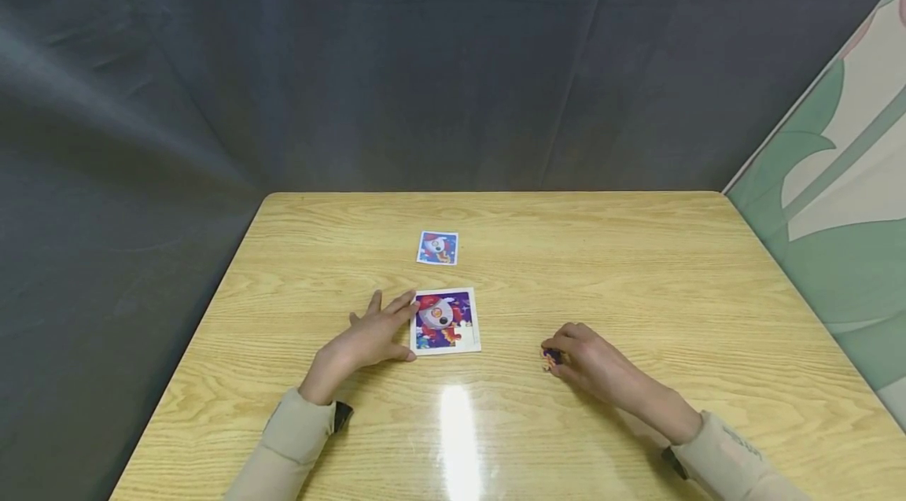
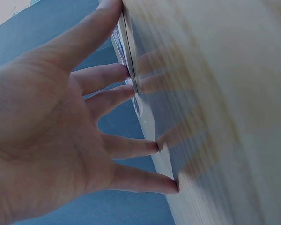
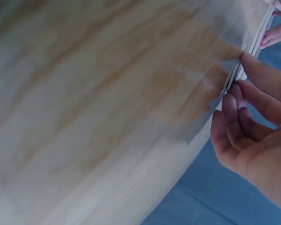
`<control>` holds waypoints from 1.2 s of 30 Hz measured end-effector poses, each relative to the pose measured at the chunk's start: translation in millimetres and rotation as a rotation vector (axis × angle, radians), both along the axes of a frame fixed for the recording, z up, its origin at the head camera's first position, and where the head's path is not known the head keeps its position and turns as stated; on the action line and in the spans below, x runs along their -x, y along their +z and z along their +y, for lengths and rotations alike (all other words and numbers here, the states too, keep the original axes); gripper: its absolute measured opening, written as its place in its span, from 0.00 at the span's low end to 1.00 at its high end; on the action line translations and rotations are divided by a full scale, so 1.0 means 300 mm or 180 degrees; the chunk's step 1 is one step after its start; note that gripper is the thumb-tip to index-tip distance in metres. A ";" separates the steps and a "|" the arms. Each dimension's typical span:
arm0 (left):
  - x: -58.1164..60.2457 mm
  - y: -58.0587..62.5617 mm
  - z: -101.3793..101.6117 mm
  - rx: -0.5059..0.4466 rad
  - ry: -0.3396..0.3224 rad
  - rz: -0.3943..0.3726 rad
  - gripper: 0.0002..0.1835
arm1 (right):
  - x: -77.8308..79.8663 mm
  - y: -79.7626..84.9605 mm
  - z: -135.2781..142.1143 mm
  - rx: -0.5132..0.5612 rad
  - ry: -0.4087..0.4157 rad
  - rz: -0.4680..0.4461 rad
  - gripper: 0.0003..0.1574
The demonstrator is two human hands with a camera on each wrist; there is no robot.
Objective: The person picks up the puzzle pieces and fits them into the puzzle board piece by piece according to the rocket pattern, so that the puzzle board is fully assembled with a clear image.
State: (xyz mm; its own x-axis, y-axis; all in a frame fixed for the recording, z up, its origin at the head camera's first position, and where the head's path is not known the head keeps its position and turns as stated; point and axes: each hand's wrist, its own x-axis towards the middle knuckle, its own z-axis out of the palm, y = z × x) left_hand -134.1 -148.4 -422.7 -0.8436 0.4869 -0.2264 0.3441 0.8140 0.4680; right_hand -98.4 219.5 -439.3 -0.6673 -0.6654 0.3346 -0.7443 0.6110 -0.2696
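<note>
A square jigsaw puzzle (image 1: 436, 314) in a white tray (image 1: 476, 320) lies on the table, showing a white rocket on purple. Its lower right corner is bare and pale. My left hand (image 1: 368, 340) rests at the tray's left edge, with thumb and fingertips touching it. In the left wrist view that hand (image 2: 56, 126) has its fingers spread and fairly straight, two of them on the tabletop. To the right of the tray, my right hand (image 1: 594, 363) pinches a dark purple and orange puzzle piece (image 1: 552, 359) between thumb and fingers, low over the wood.
Behind the tray lies a small picture card (image 1: 437, 248) with a similar rocket image. The wooden table (image 1: 637, 265) ends at a dark curtain (image 1: 439, 76) at the back. A leaf-patterned panel (image 1: 842, 194) borders the right side.
</note>
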 end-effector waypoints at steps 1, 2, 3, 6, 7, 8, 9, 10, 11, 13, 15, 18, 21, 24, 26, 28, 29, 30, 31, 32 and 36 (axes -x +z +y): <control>0.001 -0.001 0.000 -0.0002 0.0000 -0.0004 0.42 | -0.001 0.002 -0.001 -0.0005 -0.0024 -0.0067 0.19; 0.001 -0.001 0.000 -0.0003 -0.0001 -0.0004 0.42 | -0.002 0.004 -0.001 -0.0017 -0.0056 -0.0143 0.19; 0.002 -0.002 -0.001 -0.0004 -0.0002 -0.0004 0.42 | -0.003 0.007 -0.002 -0.0025 -0.0089 -0.0221 0.20; 0.005 -0.005 -0.001 0.0010 -0.0022 0.0016 0.42 | -0.006 0.015 -0.005 -0.0034 -0.0168 -0.0408 0.22; 0.006 -0.005 -0.001 0.0012 -0.0025 0.0021 0.42 | -0.007 0.018 -0.005 -0.0034 -0.0186 -0.0455 0.23; 0.007 -0.006 -0.002 0.0013 -0.0026 0.0026 0.42 | -0.007 0.020 -0.006 -0.0034 -0.0200 -0.0489 0.23; 0.007 -0.006 -0.002 0.0008 -0.0027 0.0023 0.42 | -0.007 0.022 -0.006 -0.0023 -0.0215 -0.0529 0.23; 0.008 -0.007 -0.002 0.0003 -0.0029 0.0023 0.42 | -0.007 0.024 -0.006 -0.0017 -0.0226 -0.0568 0.22; 0.008 -0.007 -0.003 -0.0006 -0.0026 0.0013 0.42 | -0.006 0.025 -0.005 -0.0014 -0.0233 -0.0607 0.22; 0.009 -0.007 -0.003 -0.0028 -0.0024 -0.0004 0.42 | -0.004 0.027 -0.004 -0.0022 -0.0281 -0.0651 0.22; 0.009 -0.007 -0.004 -0.0035 -0.0029 -0.0010 0.42 | -0.002 0.027 -0.003 -0.0052 -0.0320 -0.0677 0.22; 0.010 -0.004 -0.005 -0.0026 -0.0030 -0.0004 0.42 | -0.001 0.026 -0.001 -0.0093 -0.0349 -0.0639 0.23; 0.011 -0.001 -0.005 -0.0020 -0.0021 -0.0007 0.42 | -0.001 0.024 0.001 -0.0080 -0.0301 -0.0630 0.22; 0.011 0.001 -0.006 -0.0024 -0.0010 -0.0027 0.42 | 0.003 0.018 -0.001 -0.0023 -0.0131 -0.0522 0.20; 0.009 0.002 -0.007 -0.0023 -0.0003 -0.0035 0.42 | 0.011 0.011 -0.011 0.0017 0.0054 -0.0366 0.18; 0.007 0.002 -0.007 -0.0014 0.0004 -0.0032 0.42 | 0.023 0.004 -0.030 0.0030 0.0236 -0.0151 0.17; 0.007 0.001 -0.008 -0.0006 0.0007 -0.0029 0.42 | 0.030 0.000 -0.043 0.0031 0.0314 -0.0048 0.17; 0.006 0.002 -0.008 0.0004 0.0008 -0.0021 0.42 | 0.038 -0.002 -0.060 0.0028 0.0368 0.0028 0.17; 0.005 0.001 -0.008 0.0010 0.0008 -0.0013 0.42 | 0.046 -0.002 -0.078 0.0018 0.0409 0.0084 0.17; 0.005 0.001 -0.007 0.0012 0.0009 -0.0012 0.42 | 0.055 -0.001 -0.099 0.0007 0.0428 0.0111 0.17; 0.003 0.002 -0.005 0.0004 0.0006 -0.0006 0.42 | 0.092 0.015 -0.195 -0.0036 0.0419 0.0018 0.20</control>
State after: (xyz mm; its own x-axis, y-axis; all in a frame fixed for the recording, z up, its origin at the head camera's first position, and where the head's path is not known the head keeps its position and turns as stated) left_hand -134.9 -149.8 -422.0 -0.8440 0.4851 -0.2286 0.3418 0.8151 0.4678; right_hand -126.0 160.9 -434.7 -0.5720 -0.7509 0.3301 -0.8199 0.5108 -0.2587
